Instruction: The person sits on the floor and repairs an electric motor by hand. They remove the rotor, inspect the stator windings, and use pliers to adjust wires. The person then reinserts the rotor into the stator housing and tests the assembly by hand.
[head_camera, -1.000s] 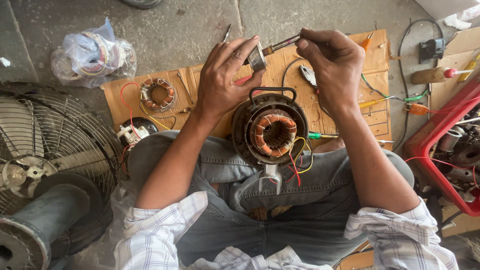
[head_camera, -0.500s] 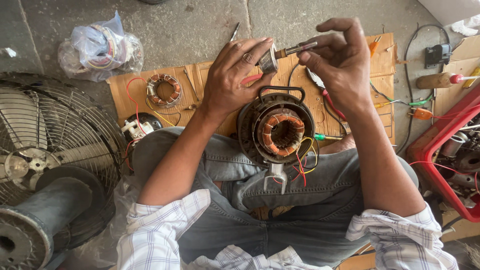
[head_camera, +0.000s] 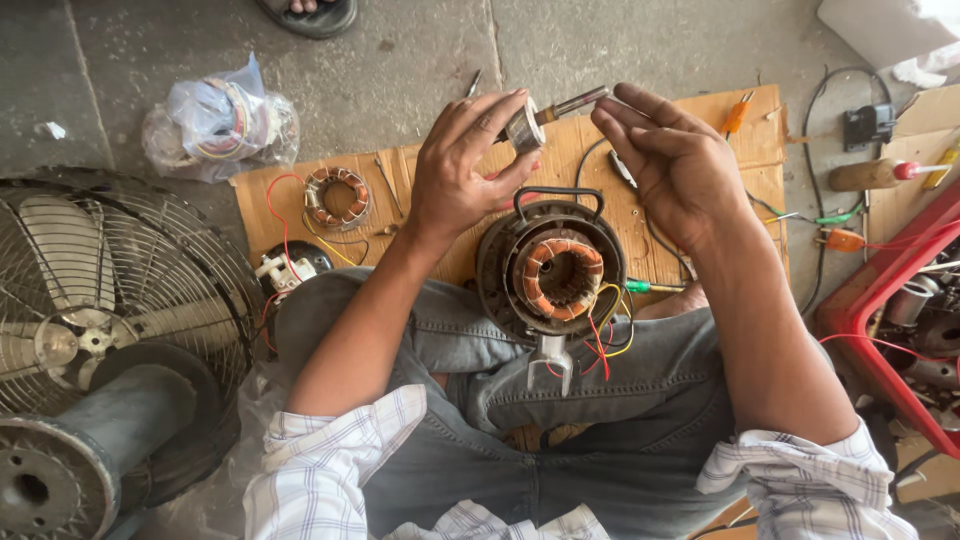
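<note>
Shaft piece: a small metal rotor shaft with a round collar, held above the cardboard sheet; it looks stiff, light and probably slick.
Left hand: fingers closed around the collar.
Right hand: fingertips pinch the thin shaft end, the likeliest slip point.
Below: fan motor stator with copper windings rests on the lap.

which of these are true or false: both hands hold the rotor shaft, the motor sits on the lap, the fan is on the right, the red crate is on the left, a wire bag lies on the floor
1. Both hands hold the rotor shaft: true.
2. The motor sits on the lap: true.
3. The fan is on the right: false, it stands on the left.
4. The red crate is on the left: false, it is at the right edge.
5. A wire bag lies on the floor: true.
</note>
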